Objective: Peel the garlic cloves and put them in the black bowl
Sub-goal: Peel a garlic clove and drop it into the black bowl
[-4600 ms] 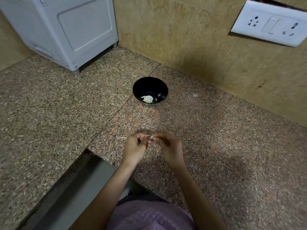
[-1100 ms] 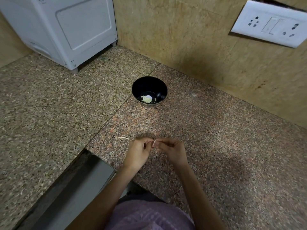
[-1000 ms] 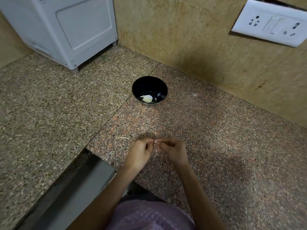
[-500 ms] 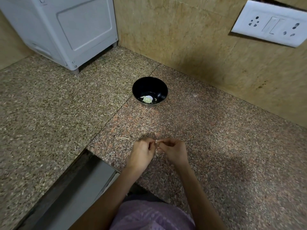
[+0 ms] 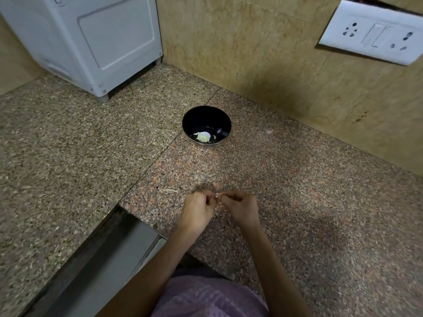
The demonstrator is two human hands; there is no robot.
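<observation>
Garlic clove (image 5: 217, 196) sits pinched between closed fingers of left hand (image 5: 198, 208) and right hand (image 5: 240, 205).

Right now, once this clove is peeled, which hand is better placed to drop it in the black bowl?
Probably the left hand: the black bowl lies almost straight ahead of it, with bare countertop between. The right hand sits slightly further right. Both pinch the garlic clove, so the margin is small.

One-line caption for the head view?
Both hands, left hand and right hand, pinch a garlic clove before the black bowl.
</observation>
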